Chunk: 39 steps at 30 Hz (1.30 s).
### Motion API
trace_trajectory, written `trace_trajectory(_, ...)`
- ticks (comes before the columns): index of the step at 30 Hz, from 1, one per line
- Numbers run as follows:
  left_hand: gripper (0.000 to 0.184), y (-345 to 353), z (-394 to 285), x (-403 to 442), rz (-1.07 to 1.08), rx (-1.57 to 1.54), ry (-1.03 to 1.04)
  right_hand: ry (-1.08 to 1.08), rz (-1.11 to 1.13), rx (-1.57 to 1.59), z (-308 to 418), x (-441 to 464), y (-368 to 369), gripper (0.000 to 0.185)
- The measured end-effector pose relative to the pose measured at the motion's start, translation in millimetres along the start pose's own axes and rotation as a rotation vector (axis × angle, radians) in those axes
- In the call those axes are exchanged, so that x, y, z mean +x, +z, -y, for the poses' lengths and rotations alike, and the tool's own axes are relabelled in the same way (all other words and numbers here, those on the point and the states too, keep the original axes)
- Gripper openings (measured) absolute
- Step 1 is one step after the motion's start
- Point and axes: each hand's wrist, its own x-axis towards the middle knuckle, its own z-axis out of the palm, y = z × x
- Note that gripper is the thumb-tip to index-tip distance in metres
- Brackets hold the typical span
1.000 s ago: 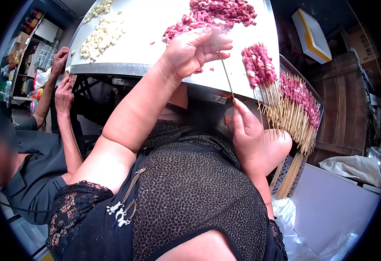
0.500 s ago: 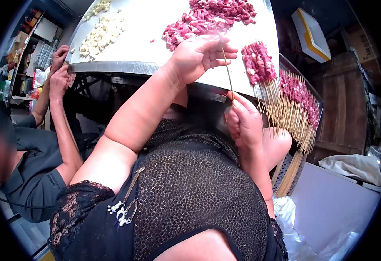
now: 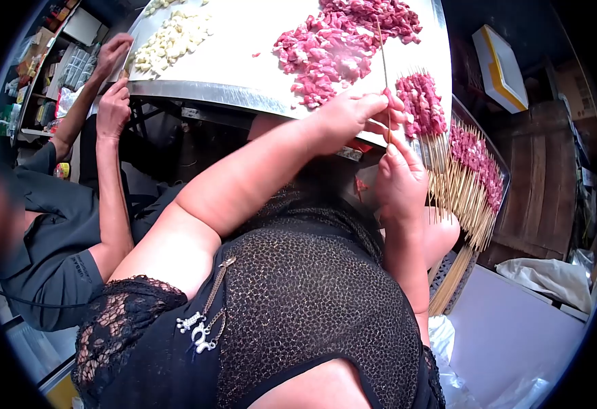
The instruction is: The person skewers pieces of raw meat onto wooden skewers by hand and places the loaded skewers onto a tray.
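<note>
Before the surface point(image 3: 244, 48), our right fingers point(image 3: 394, 157) pinch the skewer's point(image 3: 383, 54) near end, likely for control; our left fingers point(image 3: 399, 117) seem clamped higher.

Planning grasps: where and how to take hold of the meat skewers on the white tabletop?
Pinch the bare stick ends, coming from the near side; the right hand is nearest but holds a stick. The meat skewers lie with meat on the white tabletop and thin sticks jutting past its near edge, so fingers could likely close from above and below.
</note>
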Motion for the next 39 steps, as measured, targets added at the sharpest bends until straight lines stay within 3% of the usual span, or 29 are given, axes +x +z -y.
trace_trajectory(2,0.029,-31,-14,7,-0.01,0.681,0.181,-0.007,-0.008,-0.003,3,-1,-4,0.027)
trace_trajectory(4,0.024,-54,-44,9,-0.183,1.078,0.354,-0.017,-0.018,-0.006,5,-3,-8,0.027)
trace_trajectory(6,0.022,-64,-65,11,-0.409,1.121,0.174,-0.015,-0.018,0.031,6,-4,-12,0.028)
trace_trajectory(7,0.018,-69,-65,19,-0.395,1.283,0.342,-0.01,-0.008,0.034,4,-3,-13,0.028)
trace_trajectory(8,0.018,-68,-60,23,-0.394,1.283,0.341,-0.009,-0.009,0.034,2,-3,-13,0.028)
trace_trajectory(10,0.016,-53,-58,30,-0.319,1.669,0.288,0.032,-0.036,-0.01,-1,-2,-9,0.028)
trace_trajectory(11,0.024,-59,-53,37,-0.2,1.822,0.251,0.051,-0.044,-0.03,1,-3,-7,0.028)
trace_trajectory(12,0.022,-61,-49,38,-0.236,1.858,0.333,0.054,-0.043,-0.035,2,-5,-7,0.028)
trace_trajectory(16,0.023,-65,-59,32,-0.308,1.408,0.027,0.061,-0.017,-0.015,4,-13,-21,0.027)
trace_trajectory(18,0.027,-73,-55,30,-0.412,1.112,0.143,0.068,0.015,-0.016,2,-15,-23,0.026)
trace_trajectory(20,0.023,-77,-48,30,-0.392,0.562,0.125,0.1,0.013,-0.104,-1,-15,-18,0.025)
trace_trajectory(24,0.022,-64,-46,23,-0.391,0.225,0.077,0.096,0.03,-0.216,0,-16,-8,0.024)
trace_trajectory(26,0.022,-58,-43,21,-0.268,-0.074,0.066,0.095,0.019,-0.216,-1,-15,-8,0.023)
trace_trajectory(32,0.028,-44,-40,24,-0.322,-0.057,0.149,0.086,0.004,-0.258,1,-21,-6,0.026)
trace_trajectory(34,0.025,-50,-40,28,-0.438,-0.222,0.099,0.059,0.005,-0.268,1,-23,-6,0.026)
trace_trajectory(39,0.027,-49,-42,26,-0.387,-0.255,0.116,0.03,0.028,-0.256,1,-25,-9,0.025)
